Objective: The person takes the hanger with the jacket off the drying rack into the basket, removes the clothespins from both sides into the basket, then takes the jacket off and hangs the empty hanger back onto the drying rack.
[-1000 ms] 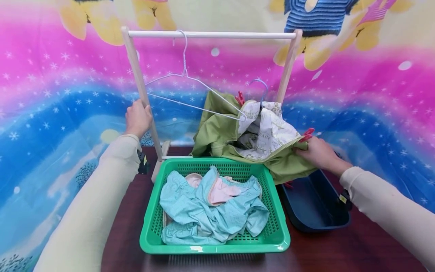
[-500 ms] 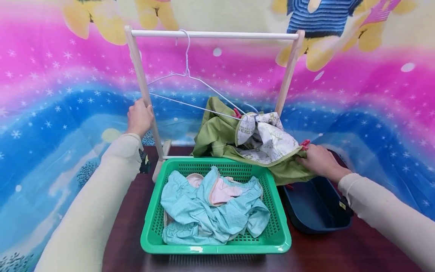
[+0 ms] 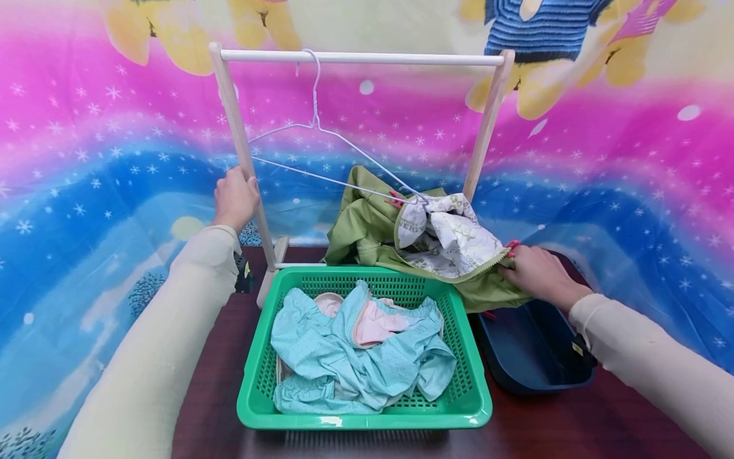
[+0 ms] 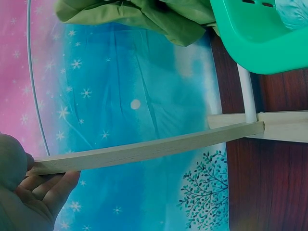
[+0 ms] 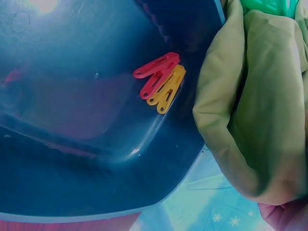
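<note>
My left hand (image 3: 235, 199) grips the left post (image 4: 144, 149) of a small wooden clothes rack, its fingers around the wood in the left wrist view. At the right, my right hand (image 3: 539, 271) holds the edge of a green zip jacket (image 3: 352, 220) beside a red clothespin (image 3: 512, 247). The jacket slumps behind the basket, its patterned white lining (image 3: 459, 233) facing up. Another red clothespin (image 3: 395, 199) sits at its far edge. A white wire hanger (image 3: 315, 124) hangs from the top rail, its right corner overlapping the jacket in the head view.
A green basket (image 3: 367, 419) with light-blue and pink clothes (image 3: 355, 357) stands in front. To its right is a dark blue bin (image 3: 527, 344), holding red (image 5: 159, 72) and yellow clothespins (image 5: 168, 91). A printed cloth (image 3: 103, 159) hangs behind the dark wooden table (image 3: 212, 382).
The jacket's collar and the blue hanger hook standing in it have sunk down, and the hook no longer stands up. The right hand has lowered slightly; the left stays on the post.
</note>
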`<state>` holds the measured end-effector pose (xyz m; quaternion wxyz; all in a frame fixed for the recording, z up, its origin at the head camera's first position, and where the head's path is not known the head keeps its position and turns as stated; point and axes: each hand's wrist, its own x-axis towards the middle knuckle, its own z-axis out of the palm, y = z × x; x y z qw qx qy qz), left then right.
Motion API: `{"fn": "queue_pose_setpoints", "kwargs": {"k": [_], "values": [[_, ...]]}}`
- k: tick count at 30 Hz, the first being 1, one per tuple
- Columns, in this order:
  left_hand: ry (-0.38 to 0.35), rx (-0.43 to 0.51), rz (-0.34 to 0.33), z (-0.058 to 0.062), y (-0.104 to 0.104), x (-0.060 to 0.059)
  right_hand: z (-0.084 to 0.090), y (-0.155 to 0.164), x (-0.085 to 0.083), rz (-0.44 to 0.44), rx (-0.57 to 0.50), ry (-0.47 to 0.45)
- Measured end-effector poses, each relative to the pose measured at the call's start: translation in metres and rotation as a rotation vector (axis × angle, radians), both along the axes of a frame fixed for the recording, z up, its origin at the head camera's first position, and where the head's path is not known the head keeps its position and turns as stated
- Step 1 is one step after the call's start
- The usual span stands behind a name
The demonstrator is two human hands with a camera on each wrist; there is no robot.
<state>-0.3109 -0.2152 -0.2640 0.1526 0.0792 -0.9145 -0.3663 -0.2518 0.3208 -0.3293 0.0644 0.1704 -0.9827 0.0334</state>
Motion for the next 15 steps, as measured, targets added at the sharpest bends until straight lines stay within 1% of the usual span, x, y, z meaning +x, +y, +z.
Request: {"fn": "queue_pose_setpoints", "kwargs": {"k": [10,13,15], "values": [[0.003,-0.006,0.0,0.0,-0.0006,-0.0004,0.0,-0.0059,0.0032,-0.01,0.042,-0.006],[0.0,-0.003,0.001,-0.0003,-0.0008,-0.0009,-0.0006,-0.0058,0.0025,-0.016,0.039,0.012],[-0.001,-0.003,0.001,-0.0002,-0.0008,-0.0008,-0.0005,-0.0054,0.0019,-0.005,0.036,0.038]]}}
